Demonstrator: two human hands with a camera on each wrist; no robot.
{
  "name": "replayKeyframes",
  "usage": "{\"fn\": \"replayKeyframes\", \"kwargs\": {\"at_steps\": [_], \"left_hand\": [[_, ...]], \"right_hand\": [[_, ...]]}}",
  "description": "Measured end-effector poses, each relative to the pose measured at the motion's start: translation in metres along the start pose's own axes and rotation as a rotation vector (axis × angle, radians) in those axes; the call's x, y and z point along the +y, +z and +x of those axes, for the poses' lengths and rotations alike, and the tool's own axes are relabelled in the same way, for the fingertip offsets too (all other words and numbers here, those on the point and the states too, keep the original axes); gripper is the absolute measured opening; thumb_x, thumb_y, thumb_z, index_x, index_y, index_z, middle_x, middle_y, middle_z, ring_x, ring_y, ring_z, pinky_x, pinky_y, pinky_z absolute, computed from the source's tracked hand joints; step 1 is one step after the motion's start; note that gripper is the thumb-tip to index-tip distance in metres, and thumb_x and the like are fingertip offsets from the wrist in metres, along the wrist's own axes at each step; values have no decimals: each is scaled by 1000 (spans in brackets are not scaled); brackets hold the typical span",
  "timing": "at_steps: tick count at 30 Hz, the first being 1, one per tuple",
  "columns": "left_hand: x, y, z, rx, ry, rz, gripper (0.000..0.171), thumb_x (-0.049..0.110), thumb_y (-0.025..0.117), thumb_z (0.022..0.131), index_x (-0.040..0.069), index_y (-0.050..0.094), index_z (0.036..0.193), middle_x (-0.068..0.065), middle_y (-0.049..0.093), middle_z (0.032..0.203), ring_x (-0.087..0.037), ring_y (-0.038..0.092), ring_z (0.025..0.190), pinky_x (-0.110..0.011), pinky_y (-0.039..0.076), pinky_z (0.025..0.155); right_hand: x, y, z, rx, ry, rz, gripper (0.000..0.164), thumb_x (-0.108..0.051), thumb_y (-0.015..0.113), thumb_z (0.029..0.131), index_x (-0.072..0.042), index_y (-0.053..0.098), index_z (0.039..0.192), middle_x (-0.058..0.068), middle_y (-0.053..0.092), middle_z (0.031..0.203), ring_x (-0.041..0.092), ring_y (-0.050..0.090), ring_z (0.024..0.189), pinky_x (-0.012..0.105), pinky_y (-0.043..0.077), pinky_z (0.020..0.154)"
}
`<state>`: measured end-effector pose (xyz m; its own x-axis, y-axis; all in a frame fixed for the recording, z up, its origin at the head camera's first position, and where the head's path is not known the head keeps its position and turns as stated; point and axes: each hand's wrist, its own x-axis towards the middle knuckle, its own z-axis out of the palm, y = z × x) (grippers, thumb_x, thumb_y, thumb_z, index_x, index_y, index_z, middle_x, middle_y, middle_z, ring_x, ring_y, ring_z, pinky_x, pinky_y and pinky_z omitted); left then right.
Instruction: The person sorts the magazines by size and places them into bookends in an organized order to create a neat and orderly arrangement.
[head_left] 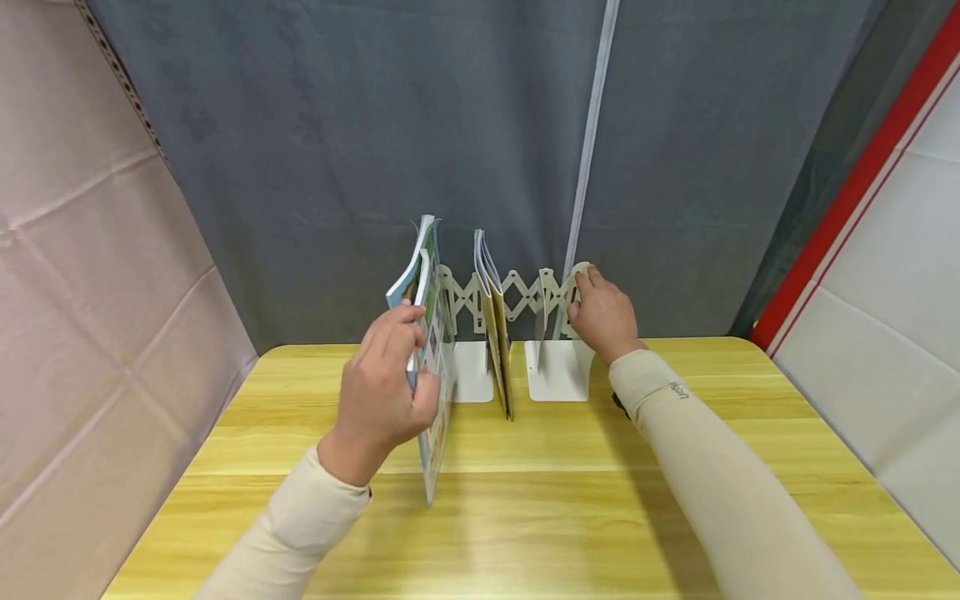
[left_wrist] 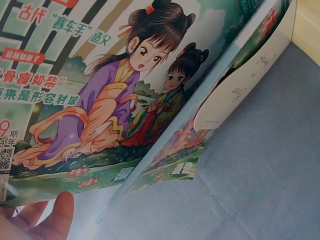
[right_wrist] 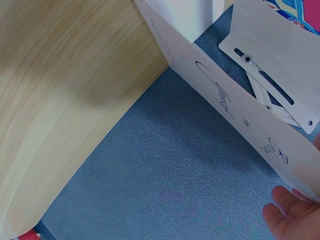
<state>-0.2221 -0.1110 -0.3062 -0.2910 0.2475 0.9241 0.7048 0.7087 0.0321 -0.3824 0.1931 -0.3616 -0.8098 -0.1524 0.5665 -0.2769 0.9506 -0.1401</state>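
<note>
My left hand [head_left: 382, 379] pinches an upright magazine [left_wrist: 100, 115] at its near edge. Its cover shows drawn figures in purple and green robes. Another magazine [head_left: 405, 283] with a bent-over cover stands just beyond it, at the left end of a white expandable bookend [head_left: 558, 375]. My right hand [head_left: 606, 315] grips the top of the bookend's right end plate [right_wrist: 225, 105], which bears blue script. Between the bookend's inner plates, several thin booklets [head_left: 495, 325] stand upright with a slight lean.
The bookend's zigzag lattice [head_left: 522, 293] runs along the back of the wooden table [head_left: 525, 517]. A grey curtain [head_left: 360, 167] hangs directly behind. White panels flank the table, the right one [head_left: 885, 333] edged in red.
</note>
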Motion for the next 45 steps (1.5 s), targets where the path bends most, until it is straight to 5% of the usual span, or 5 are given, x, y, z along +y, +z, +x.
{"fn": "replayKeyframes", "kwargs": {"at_steps": [4,8,21,37,45], "left_hand": [[-3,3,2,3,12,7,22,8,37,67,1,51,82,-20,66,113,-36,58,119,-46,55,75],[-7,5,5,-22,5,25,21,8,38,69,1,52,83,-19,66,113,-38,56,120,-57,36,107],[-22,18,13,-81,-32,121,17,6,44,71,2,52,85,-16,65,119,-40,53,124,-67,9,113],[-34,28,22,-128,-71,219,12,16,56,80,5,58,86,-10,67,122,-37,50,128,-67,3,113],[-39,21,34,-279,-76,324,37,42,70,81,8,65,93,-8,67,125,-37,44,134,-69,-1,111]], "right_hand": [[1,0,0,5,-2,2,46,-10,56,91,5,56,134,27,46,145,45,61,108,55,51,88],[1,0,0,4,-3,1,46,-10,56,91,5,56,134,27,46,145,45,61,108,55,50,89],[1,2,2,-11,-2,3,47,-12,57,92,4,54,136,27,45,146,44,60,112,54,50,91],[-2,2,2,-8,3,4,46,-11,57,92,5,55,135,27,46,146,44,60,112,55,50,91],[-1,2,2,-1,1,10,46,-10,55,91,5,55,134,27,46,145,45,60,111,55,50,89]]}}
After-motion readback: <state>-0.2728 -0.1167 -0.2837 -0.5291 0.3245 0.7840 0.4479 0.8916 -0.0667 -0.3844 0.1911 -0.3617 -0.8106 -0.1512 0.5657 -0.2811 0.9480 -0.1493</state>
